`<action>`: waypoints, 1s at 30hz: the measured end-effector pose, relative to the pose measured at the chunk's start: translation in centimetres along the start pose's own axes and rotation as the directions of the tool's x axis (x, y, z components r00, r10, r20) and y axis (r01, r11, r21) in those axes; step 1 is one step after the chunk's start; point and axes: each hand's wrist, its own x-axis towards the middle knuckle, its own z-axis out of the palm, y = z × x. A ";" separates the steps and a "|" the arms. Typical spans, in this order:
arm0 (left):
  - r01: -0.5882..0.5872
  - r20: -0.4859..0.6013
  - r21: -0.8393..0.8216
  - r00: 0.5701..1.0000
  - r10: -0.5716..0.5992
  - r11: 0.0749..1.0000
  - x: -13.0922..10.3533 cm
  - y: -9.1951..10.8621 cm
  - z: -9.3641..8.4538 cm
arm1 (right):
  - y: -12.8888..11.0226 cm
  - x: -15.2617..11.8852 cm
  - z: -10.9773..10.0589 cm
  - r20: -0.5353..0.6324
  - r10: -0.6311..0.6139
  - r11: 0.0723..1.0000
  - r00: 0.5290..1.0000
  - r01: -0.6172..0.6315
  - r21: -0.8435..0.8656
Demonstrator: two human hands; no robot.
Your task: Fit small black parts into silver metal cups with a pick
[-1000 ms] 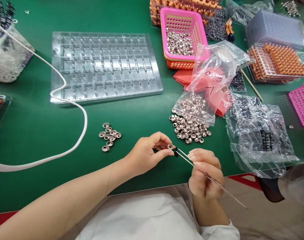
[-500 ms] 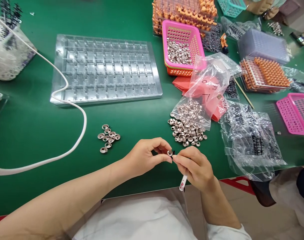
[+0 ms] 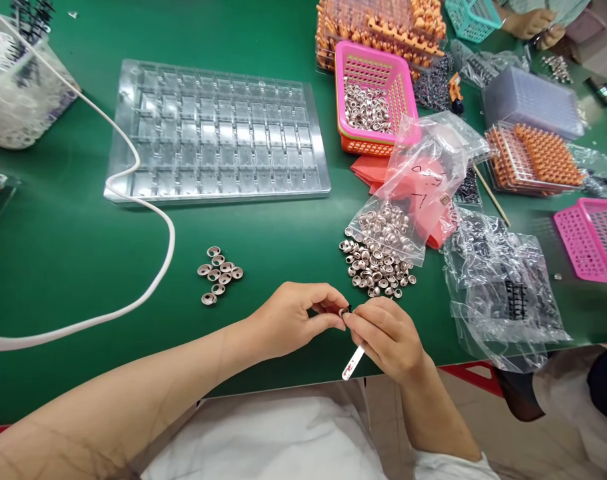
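Near the front edge of the green table my left hand (image 3: 298, 317) pinches a small metal cup (image 3: 343, 311) between thumb and fingers. My right hand (image 3: 390, 333) meets it there, its fingers closed round a white-handled tool (image 3: 354, 362) whose handle sticks out below the palm. A tiny black piece (image 3: 348, 309) shows between the fingertips; which hand bears it is unclear. Behind my right hand lies a pile of metal cups (image 3: 378, 267), partly under a clear bag (image 3: 418, 180). A smaller group of cups (image 3: 218, 274) rests left of my left hand.
A clear compartment tray (image 3: 218, 137) lies behind, with a white cord (image 3: 169, 230) crossing its left side. Pink basket (image 3: 376, 60) holds more cups. Orange parts (image 3: 548, 157), plastic bags (image 3: 503, 287) and another pink basket (image 3: 588, 240) stand right. A person's hands (image 3: 533, 25) show at the top right.
The white handle has swung so its lower end points further left. The metal cup has turned between my fingertips and is more hidden. The whole view has shifted slightly.
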 end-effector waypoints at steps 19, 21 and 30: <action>-0.025 -0.072 0.029 0.997 0.027 0.999 -0.1 0.3 0.4 | -0.1 -1.8 0.5 0.000 -0.054 0.991 0.999 0.054 -0.121; -0.031 -0.073 0.025 0.997 0.033 0.999 -0.1 0.3 0.4 | -0.1 -1.7 0.4 -0.003 -0.064 0.991 0.998 0.063 -0.118; -0.016 -0.055 0.001 0.998 0.016 1.000 -0.4 0.8 0.5 | -0.6 -0.8 -0.4 0.031 -0.088 0.990 0.996 0.091 -0.107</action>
